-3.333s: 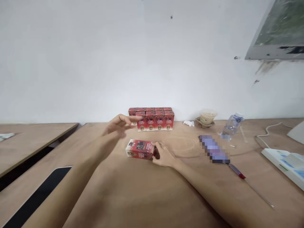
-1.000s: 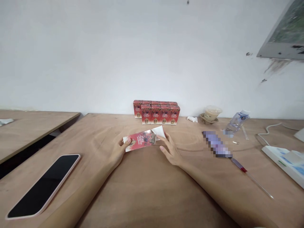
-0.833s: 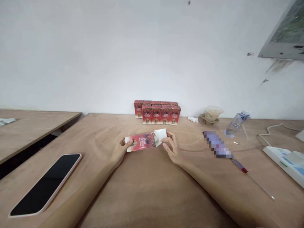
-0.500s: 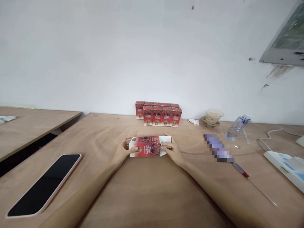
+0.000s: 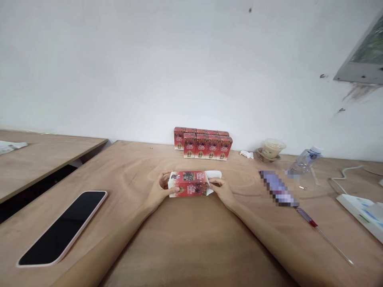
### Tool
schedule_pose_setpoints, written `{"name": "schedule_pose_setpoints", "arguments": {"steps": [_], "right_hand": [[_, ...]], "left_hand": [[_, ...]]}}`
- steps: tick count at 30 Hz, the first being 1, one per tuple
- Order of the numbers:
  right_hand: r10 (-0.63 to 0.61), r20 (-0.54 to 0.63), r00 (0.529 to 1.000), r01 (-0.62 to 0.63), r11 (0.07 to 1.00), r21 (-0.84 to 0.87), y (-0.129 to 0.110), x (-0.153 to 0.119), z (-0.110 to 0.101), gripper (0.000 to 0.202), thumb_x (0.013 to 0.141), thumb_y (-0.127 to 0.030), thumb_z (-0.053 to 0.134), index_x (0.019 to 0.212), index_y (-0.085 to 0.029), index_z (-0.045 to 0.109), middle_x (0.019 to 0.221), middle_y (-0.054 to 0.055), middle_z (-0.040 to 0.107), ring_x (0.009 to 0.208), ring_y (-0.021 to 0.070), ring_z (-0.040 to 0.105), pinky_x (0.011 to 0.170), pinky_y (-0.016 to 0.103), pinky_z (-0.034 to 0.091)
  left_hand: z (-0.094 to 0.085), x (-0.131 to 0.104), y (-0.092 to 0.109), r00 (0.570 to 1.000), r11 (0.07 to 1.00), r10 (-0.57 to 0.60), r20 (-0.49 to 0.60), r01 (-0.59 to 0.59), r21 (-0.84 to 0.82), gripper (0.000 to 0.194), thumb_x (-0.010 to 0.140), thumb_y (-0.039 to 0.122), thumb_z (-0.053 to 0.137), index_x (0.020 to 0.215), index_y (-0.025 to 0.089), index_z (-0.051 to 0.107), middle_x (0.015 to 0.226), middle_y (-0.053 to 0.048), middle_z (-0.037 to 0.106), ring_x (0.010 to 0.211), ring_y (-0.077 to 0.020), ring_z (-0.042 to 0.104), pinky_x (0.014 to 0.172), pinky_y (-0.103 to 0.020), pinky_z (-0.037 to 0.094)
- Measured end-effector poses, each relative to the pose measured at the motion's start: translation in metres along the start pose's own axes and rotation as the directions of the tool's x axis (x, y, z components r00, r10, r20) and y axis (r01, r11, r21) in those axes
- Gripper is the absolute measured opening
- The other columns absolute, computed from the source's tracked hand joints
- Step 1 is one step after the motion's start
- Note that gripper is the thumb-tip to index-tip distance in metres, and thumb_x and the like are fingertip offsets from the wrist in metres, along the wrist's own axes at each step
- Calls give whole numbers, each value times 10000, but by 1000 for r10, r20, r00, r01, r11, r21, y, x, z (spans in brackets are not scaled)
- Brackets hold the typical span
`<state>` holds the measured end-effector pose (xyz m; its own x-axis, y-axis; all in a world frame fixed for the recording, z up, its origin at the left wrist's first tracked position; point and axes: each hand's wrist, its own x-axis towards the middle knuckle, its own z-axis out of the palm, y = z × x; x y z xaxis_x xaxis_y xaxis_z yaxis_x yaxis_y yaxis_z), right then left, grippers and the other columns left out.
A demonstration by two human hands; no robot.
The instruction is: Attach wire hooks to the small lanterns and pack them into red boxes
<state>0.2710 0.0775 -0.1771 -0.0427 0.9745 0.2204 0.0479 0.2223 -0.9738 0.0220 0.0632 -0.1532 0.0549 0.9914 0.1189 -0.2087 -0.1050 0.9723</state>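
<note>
A red printed carton (image 5: 193, 187) lies on its side between my hands, its long axis running left to right. My left hand (image 5: 159, 189) grips the closed-looking left end, thumb on the near face and fingers behind. At the right end white flaps stand open. My right hand (image 5: 223, 191) has its fingers closed at those flaps, with fingertips at the opening; the inside of the carton is hidden. Behind, against the wall, several matching red boxes (image 5: 207, 147) stand upright in two rows.
A phone (image 5: 62, 229) lies at the left. To the right are a lidded cup (image 5: 273, 148) in a cardboard holder, a tilted plastic bottle (image 5: 306, 161), crumpled tissue (image 5: 247, 154), a blurred purple item (image 5: 278, 187), a screwdriver (image 5: 312, 223) and a white power strip (image 5: 360, 213).
The carton has rolled slightly, showing more of its upper face. My right fingers have shifted at the open flaps. The whole view has moved a little.
</note>
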Motion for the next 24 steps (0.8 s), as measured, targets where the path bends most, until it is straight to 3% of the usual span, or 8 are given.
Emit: {"name": "schedule_pose_setpoints", "arguments": {"steps": [3,5,8,11,15,17,19,24], "right_hand": [[-33,-140,990,36,999,16,-5,4,-4,243,592,-454,757,657,-223,723,1050,59,622,1116,242,519,965,368,379],[-26,-227,974,40,998,55,-14,11,-10,258,578,-465,760,649,-221,719,1136,68,591,1182,254,479,989,387,368],[-29,-306,951,72,989,131,-37,25,-23,280,543,-459,775,644,-209,700,1093,67,610,1120,246,520,927,398,429],[-81,-331,940,153,968,198,-68,38,-37,261,569,-418,771,669,-194,682,1088,48,603,922,175,597,825,358,493],[-222,-404,887,261,965,42,-101,47,-52,271,610,-425,749,722,-186,685,1174,55,549,804,137,605,693,312,522],[-305,-381,873,282,952,-116,-107,45,-55,281,628,-441,738,739,-186,698,1211,67,518,818,147,609,684,313,525],[-350,-288,892,276,923,-266,-105,40,-56,281,652,-451,723,735,-182,706,1210,83,506,828,161,616,702,327,528],[-325,-103,940,247,858,-451,-89,22,-48,296,735,-472,643,744,-184,710,1187,110,499,905,199,611,730,348,529]], "left_hand": [[-1,1,-1,994,997,-20,-111,12,-72,606,510,339,838,1016,169,551,1029,-68,677,917,-236,655,764,-328,528],[-2,3,-2,985,990,-25,-171,1,-141,581,540,350,827,1019,157,561,974,-58,681,843,-199,662,739,-301,528],[-2,6,-4,970,965,-43,-239,-21,-260,539,548,345,829,982,143,580,883,-37,685,743,-154,655,712,-266,519],[-3,9,-5,963,946,-42,-264,-47,-321,493,560,378,821,928,141,594,860,-35,690,752,-154,656,730,-261,517],[-8,11,1,961,896,-89,-261,-37,-442,419,683,429,733,982,164,608,958,-54,691,859,-180,656,795,-303,533],[-12,11,7,954,839,-170,-246,9,-545,365,755,442,661,1018,199,594,979,-41,686,853,-181,658,806,-355,545],[-16,10,11,949,796,-228,-217,54,-603,360,798,481,590,1046,220,579,998,-40,678,839,-186,661,803,-402,550],[-21,12,8,945,809,-251,-211,86,-581,509,774,650,504,1062,233,556,1056,-74,650,911,-206,656,818,-389,544]]}}
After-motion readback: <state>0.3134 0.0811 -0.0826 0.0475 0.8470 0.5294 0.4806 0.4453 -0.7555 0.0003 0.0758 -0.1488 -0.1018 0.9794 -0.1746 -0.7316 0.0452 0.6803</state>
